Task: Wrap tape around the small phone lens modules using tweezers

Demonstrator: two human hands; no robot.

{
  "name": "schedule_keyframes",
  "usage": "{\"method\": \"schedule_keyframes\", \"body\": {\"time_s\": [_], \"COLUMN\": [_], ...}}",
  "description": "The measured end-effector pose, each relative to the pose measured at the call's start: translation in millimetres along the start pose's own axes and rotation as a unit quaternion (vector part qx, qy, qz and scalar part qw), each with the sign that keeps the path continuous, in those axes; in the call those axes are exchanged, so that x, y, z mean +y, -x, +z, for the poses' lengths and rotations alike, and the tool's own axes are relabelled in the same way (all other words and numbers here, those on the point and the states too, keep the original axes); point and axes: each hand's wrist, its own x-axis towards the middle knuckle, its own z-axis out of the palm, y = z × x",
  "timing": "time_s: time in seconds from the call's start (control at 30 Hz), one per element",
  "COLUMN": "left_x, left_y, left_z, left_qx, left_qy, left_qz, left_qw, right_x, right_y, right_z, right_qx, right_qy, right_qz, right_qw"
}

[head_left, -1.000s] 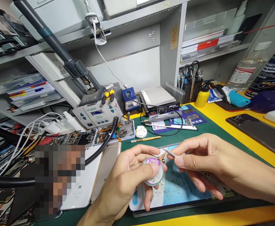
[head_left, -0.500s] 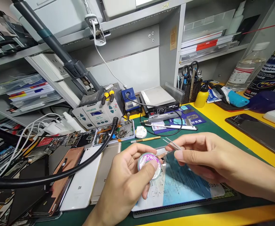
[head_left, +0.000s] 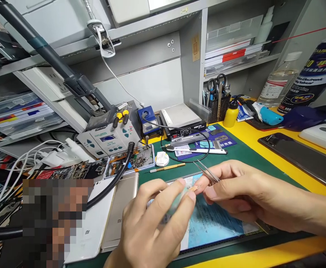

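One left hand (head_left: 156, 219), back upward, curled round a spool (head_left: 175, 204), right hand (head_left: 243, 190) angled inward, pinching tweezers (head_left: 208, 173)

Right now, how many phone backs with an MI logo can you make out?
2. The white phone back lies farther left; the gold phone back lies between it and the left hand. Others may be hidden at the left, where the picture is pixelated.

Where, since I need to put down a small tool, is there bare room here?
Green mat is bare between the white pen-shaped tool, the right hand and the glossy black phone. A yellow tabletop strip is bare below that hand. The left is crowded with a white phone, a gold phone and black hose.
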Motion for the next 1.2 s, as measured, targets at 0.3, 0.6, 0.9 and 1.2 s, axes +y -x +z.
{"method": "schedule_keyframes", "body": {"time_s": [0.3, 0.6, 0.9, 1.2], "left_x": [14.6, 14.6, 15.9, 13.1], "left_y": [3.3, 1.5, 2.5, 1.3], "left_z": [6.6, 1.6, 1.4, 10.1], "left_qx": [0.040, 0.046, 0.046, 0.090], "left_qy": [-0.051, -0.055, -0.047, -0.052], "left_qz": [-0.024, -0.007, -0.014, -0.013], "left_qw": [0.998, 0.997, 0.998, 0.994], "right_x": [-3.0, -3.2, 1.6, -0.6], "right_y": [4.3, 2.4, 0.3, 1.7], "right_z": [0.3, 0.8, -0.9, 0.0], "right_qx": [0.005, -0.004, 0.007, 0.023], "right_qy": [-0.009, -0.001, 0.009, 0.020], "right_qz": [0.017, 0.008, -0.014, -0.005], "right_qw": [1.000, 1.000, 1.000, 1.000]}}
